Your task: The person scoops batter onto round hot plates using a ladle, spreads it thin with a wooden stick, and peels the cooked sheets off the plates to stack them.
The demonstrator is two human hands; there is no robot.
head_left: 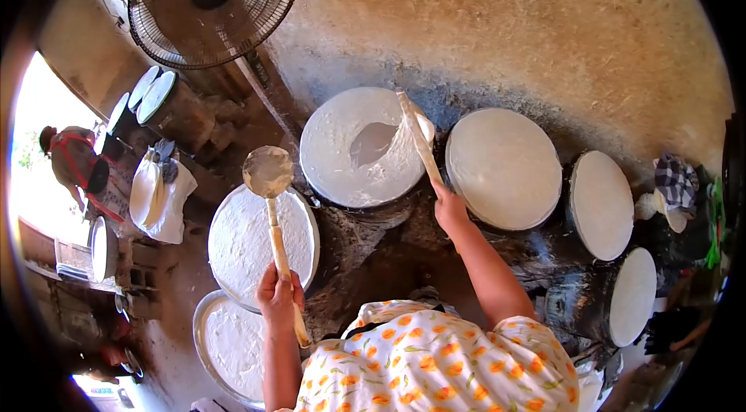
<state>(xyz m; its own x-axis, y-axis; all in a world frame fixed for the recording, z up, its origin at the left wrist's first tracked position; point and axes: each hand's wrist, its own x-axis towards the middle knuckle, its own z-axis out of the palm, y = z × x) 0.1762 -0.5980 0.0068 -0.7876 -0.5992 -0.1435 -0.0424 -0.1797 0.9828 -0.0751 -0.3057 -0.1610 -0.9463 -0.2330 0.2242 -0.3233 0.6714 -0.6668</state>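
Observation:
My left hand [278, 297] is closed around the pale handle of a ladle [269, 172]. The ladle's round bowl, coated in whitish stuff, is raised over the edge of a vat of white batter [256, 237]. My right hand [451, 211] grips the near end of a flat wooden stick [420, 140], which reaches across a round, white-topped drum [332, 120]. Wrinkled, stretched white sheet [402, 146] clings near the stick's far end. To its left a smooth grey patch [371, 144] shows on the white surface.
More white-topped drums [503, 167] curve away to the right along a stained wall [497, 31]. A wide metal basin [203, 346] of white batter sits low on the left. A standing fan [214, 4] rises at upper left. Another person [78, 163] bends near the bright doorway.

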